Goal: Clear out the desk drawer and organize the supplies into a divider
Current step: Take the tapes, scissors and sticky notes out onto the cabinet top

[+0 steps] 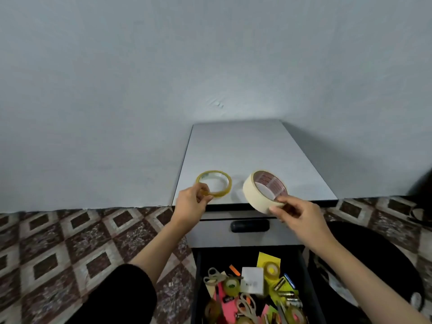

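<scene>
Mid-frame, the left hand (190, 203) pinches a clear tape roll (214, 183); the right hand (295, 212) grips a tilted masking tape roll (264, 190).

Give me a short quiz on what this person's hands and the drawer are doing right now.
1. True or false: the left hand pinches the clear tape.
2. Which hand holds the masking tape? A) left B) right C) neither
3. Fill the gap: the drawer, with scissors among its supplies, stands ____.

Key: 1 true. 2 B, the right hand. 3 open.
</scene>
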Demonstrator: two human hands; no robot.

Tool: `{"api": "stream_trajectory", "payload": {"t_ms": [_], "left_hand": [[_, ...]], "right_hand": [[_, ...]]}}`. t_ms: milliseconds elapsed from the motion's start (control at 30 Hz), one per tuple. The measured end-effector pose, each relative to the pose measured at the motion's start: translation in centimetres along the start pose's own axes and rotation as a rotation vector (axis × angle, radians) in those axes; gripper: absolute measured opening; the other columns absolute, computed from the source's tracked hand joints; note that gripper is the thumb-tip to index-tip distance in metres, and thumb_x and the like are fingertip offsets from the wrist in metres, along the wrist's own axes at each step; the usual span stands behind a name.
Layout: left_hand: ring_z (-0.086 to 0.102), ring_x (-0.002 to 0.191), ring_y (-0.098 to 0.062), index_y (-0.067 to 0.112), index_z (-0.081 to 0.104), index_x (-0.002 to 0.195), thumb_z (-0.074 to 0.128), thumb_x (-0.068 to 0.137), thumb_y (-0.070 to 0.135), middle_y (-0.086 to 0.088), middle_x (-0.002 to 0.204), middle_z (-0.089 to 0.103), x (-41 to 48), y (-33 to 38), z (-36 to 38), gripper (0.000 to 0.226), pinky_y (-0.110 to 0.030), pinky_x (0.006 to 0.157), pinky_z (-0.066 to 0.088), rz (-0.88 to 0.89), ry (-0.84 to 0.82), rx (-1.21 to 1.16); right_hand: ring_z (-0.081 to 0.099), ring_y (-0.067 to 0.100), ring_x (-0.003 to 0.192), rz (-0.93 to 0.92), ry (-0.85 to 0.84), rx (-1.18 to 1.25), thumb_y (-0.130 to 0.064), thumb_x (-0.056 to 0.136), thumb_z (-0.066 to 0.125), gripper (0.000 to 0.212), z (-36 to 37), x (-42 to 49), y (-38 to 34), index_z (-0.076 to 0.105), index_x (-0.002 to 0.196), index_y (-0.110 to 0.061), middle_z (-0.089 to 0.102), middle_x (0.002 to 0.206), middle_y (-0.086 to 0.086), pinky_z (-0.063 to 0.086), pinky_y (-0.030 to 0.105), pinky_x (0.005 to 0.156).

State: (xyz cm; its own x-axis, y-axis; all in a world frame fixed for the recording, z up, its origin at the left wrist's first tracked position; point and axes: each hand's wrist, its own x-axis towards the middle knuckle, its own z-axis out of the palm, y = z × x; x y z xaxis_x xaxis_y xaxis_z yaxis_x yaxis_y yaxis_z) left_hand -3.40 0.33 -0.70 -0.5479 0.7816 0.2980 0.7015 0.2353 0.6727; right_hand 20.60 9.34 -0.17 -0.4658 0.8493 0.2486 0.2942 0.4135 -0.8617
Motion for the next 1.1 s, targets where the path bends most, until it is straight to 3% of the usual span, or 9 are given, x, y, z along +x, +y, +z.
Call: {"api": "stream_trajectory", "payload": {"t_ms": [133, 233, 467, 600, 767, 867, 933, 1033, 1100], "left_hand": [[0.058, 0.075, -0.022, 0.009, 0.065, 0.099, 0.068, 0.084, 0.016, 0.0, 0.072, 0.057, 3.3, -0.7, 1.2, 0.017, -0.028, 0.074, 0.048, -0.028, -0.031, 0.058], [0.059, 0.082, -0.023, 0.011, 0.067, 0.096, 0.071, 0.081, 0.018, -0.004, 0.08, 0.059, 5.5, -0.9, 1.8, 0.017, -0.032, 0.079, 0.048, -0.024, -0.025, 0.107], [0.052, 0.077, -0.016, 0.01, 0.069, 0.101, 0.07, 0.081, 0.017, -0.006, 0.09, 0.057, 9.6, -1.8, 2.7, 0.021, -0.025, 0.079, 0.043, -0.02, 0.017, 0.109], [0.058, 0.085, -0.023, 0.009, 0.069, 0.105, 0.07, 0.081, 0.016, -0.01, 0.098, 0.061, 11.2, -2.1, 3.4, 0.025, -0.029, 0.082, 0.047, 0.001, 0.011, 0.098], [0.057, 0.088, -0.024, 0.01, 0.064, 0.118, 0.066, 0.083, 0.016, -0.008, 0.096, 0.059, 12.1, -2.6, 3.9, 0.035, -0.029, 0.083, 0.046, -0.034, 0.035, 0.07], [0.051, 0.112, -0.026, 0.009, 0.052, 0.131, 0.061, 0.088, 0.023, -0.011, 0.118, 0.057, 11.6, -3.5, 3.8, 0.046, -0.03, 0.097, 0.037, -0.056, 0.02, 0.137], [0.036, 0.132, -0.025, 0.012, 0.044, 0.138, 0.052, 0.093, 0.032, -0.008, 0.142, 0.044, 10.9, -4.5, 3.5, 0.05, -0.032, 0.11, 0.024, -0.057, -0.033, 0.286], [0.021, 0.141, -0.019, 0.018, 0.034, 0.144, 0.038, 0.097, 0.04, -0.001, 0.153, 0.027, 10.1, -5.4, 3.1, 0.052, -0.034, 0.117, 0.012, -0.029, -0.109, 0.413], [0.017, 0.143, -0.019, 0.019, 0.03, 0.146, 0.035, 0.098, 0.04, 0.0, 0.155, 0.023, 9.9, -5.2, 3.2, 0.053, -0.034, 0.118, 0.009, -0.032, -0.136, 0.429]], "right_hand": [[0.06, -0.007, 0.065, -0.017, 0.003, -0.007, -0.016, 0.076, 0.075, 0.025, 0.3, 2.2, 0.3, 0.071, 0.101, -0.011, 0.063, 0.075, -0.017, 0.047, 0.009, 0.067], [0.059, -0.004, 0.064, -0.002, 0.003, -0.017, -0.017, 0.076, 0.075, 0.024, 0.5, 3.8, 0.6, 0.071, 0.1, -0.012, 0.063, 0.072, -0.016, 0.048, 0.012, 0.066], [0.059, 0.002, 0.062, -0.031, -0.022, -0.069, -0.018, 0.077, 0.075, 0.022, 1.1, 7.2, 0.8, 0.072, 0.098, -0.013, 0.064, 0.073, -0.013, 0.045, 0.008, 0.062], [0.06, 0.011, 0.067, -0.028, -0.058, -0.052, -0.018, 0.078, 0.074, 0.019, 1.6, 8.5, 0.7, 0.072, 0.097, -0.015, 0.066, 0.076, -0.009, 0.046, 0.011, 0.064], [0.055, 0.005, 0.067, -0.036, -0.076, -0.078, -0.021, 0.078, 0.075, 0.018, 2.5, 9.5, 0.8, 0.072, 0.095, -0.017, 0.066, 0.078, -0.005, 0.042, 0.008, 0.064], [0.055, 0.004, 0.067, -0.072, -0.082, -0.132, -0.02, 0.079, 0.074, 0.021, 3.4, 10.6, 0.5, 0.072, 0.098, -0.013, 0.066, 0.08, -0.005, 0.042, 0.01, 0.066], [0.057, 0.008, 0.069, -0.11, -0.078, -0.167, -0.021, 0.08, 0.073, 0.022, 4.3, 11.7, 0.0, 0.071, 0.1, -0.012, 0.067, 0.082, -0.004, 0.045, 0.017, 0.071], [0.062, 0.018, 0.082, -0.162, -0.091, -0.225, -0.024, 0.084, 0.069, 0.024, 6.0, 14.0, -0.8, 0.068, 0.104, -0.012, 0.07, 0.091, 0.003, 0.048, 0.029, 0.08], [0.062, 0.021, 0.088, -0.173, -0.109, -0.265, -0.024, 0.086, 0.067, 0.024, 7.0, 15.5, -1.3, 0.067, 0.106, -0.012, 0.07, 0.095, 0.006, 0.044, 0.029, 0.079]]}}
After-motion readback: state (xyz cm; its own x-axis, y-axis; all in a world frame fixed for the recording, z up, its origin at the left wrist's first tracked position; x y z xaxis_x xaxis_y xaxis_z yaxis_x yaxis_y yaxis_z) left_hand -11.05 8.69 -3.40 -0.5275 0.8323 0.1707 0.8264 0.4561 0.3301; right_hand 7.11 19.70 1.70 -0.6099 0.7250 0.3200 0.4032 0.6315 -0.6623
